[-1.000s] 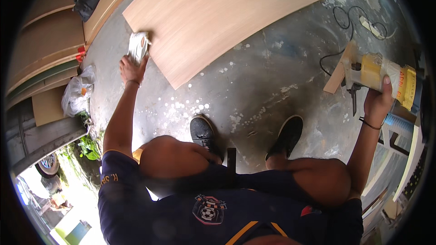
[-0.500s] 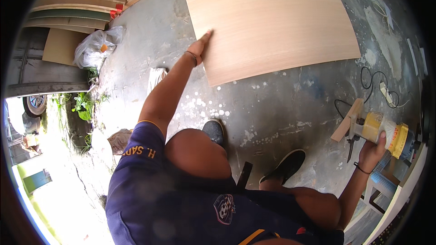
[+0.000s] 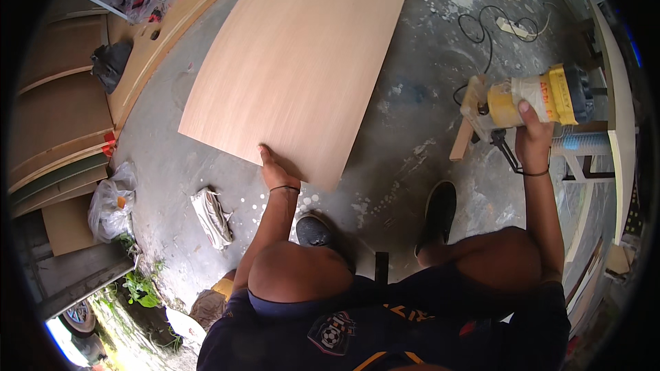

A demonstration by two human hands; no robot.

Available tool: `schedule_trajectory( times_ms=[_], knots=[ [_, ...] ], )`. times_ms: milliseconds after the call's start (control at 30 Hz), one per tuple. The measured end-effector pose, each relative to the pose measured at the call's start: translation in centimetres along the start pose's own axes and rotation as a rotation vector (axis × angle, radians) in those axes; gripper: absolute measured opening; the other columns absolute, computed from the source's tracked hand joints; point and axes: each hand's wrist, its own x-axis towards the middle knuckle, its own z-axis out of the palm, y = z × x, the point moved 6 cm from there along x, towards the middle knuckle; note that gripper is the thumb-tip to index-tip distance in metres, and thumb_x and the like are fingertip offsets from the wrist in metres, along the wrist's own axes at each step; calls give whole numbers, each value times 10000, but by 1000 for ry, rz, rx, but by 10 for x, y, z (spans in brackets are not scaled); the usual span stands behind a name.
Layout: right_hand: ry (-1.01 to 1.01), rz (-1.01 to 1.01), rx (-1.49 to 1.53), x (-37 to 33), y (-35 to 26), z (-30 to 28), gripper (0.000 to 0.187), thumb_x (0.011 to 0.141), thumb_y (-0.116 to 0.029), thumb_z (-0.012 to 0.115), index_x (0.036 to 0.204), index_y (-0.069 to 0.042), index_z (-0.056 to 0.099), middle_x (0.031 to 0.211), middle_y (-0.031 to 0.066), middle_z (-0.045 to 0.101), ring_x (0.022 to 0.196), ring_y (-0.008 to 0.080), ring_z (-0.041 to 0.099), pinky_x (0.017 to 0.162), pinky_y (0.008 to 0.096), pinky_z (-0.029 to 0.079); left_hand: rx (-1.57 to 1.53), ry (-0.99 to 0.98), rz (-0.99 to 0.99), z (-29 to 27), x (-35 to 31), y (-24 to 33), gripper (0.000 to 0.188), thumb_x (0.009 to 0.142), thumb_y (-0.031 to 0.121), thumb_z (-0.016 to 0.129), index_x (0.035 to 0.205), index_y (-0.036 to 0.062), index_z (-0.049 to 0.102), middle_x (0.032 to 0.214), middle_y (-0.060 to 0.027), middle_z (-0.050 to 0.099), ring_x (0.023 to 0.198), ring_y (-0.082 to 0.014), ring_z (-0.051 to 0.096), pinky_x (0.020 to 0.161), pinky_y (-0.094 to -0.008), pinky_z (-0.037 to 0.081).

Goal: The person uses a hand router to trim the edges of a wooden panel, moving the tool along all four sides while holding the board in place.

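A pale wood-grained panel [image 3: 295, 62] stretches away across the centre and upper left. My left hand [image 3: 278, 173] holds its near edge, thumb on the top face; the other fingers are mostly hidden beneath. Out to the right, my right hand [image 3: 533, 139] is wrapped round the body of a yellow and black router [image 3: 567, 96], which lies sideways in the grip with its base to the left. Pale tape covers part of its body. A wooden strip [image 3: 461, 140] shows by the base; I cannot tell whether it is fixed there.
A folded cloth [image 3: 212, 218] lies on the concrete floor [image 3: 392, 172], left of my feet. Boards [image 3: 65, 172] and a clear plastic bag [image 3: 113, 203] are at the left. A black cord [image 3: 489, 48] runs to a white power strip [image 3: 517, 28]. Right stands a pale board [image 3: 621, 117].
The panel has swung round, with its long side now running away from me, and my left hand has come nearer my knee with its edge. The router is held further forward. The view has shifted.
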Motion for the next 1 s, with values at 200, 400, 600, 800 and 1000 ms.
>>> schedule_trajectory(
  times_ms=[200, 400, 600, 800, 1000],
  knots=[
    [-1, -66, -111, 10, 2, 16, 414, 753, -108, 790, 1102, 37, 621, 1066, 101, 663, 953, 179, 642, 856, 306, 505, 362, -182, -357, 53, -48, -32, 842, 904, 698, 387, 1462, 84, 244, 1444, -149, 374, 1276, -335, 427, 1049, -533, 354],
    [-214, -195, -105, 20, 43, 53, 440, 751, -93, 797, 1136, 14, 612, 1068, 92, 659, 962, 175, 639, 858, 298, 512, 826, -192, -622, 33, -42, -7, 839, 900, 698, 394, 1380, 11, 338, 1259, -210, 511, 1095, -340, 561, 965, -528, 443],
    [-265, -379, -275, -22, 118, 83, 515, 723, -373, 813, 1140, -114, 658, 1100, 46, 669, 1035, 235, 621, 961, 378, 459, 705, 69, -256, 31, -56, -26, 594, 914, 502, 579, 1172, -21, 470, 962, -161, 593, 795, -256, 646, 776, -423, 559],
    [-382, -447, -295, -13, 116, 109, 440, 705, -381, 826, 1055, -151, 694, 1066, 14, 684, 999, 214, 641, 913, 348, 497, 594, 57, -160, 67, -71, -55, 551, 899, 463, 627, 1117, -28, 505, 883, -141, 590, 757, -253, 629, 748, -416, 564],
    [-393, -600, -408, 20, 125, 99, 464, 669, -306, 854, 1032, -73, 685, 1078, 70, 688, 997, 201, 652, 908, 338, 506, 622, 29, -88, 95, -75, -80, 656, 892, 483, 621, 1203, -55, 408, 1086, -168, 545, 940, -302, 624, 780, -456, 565]
  ],
)
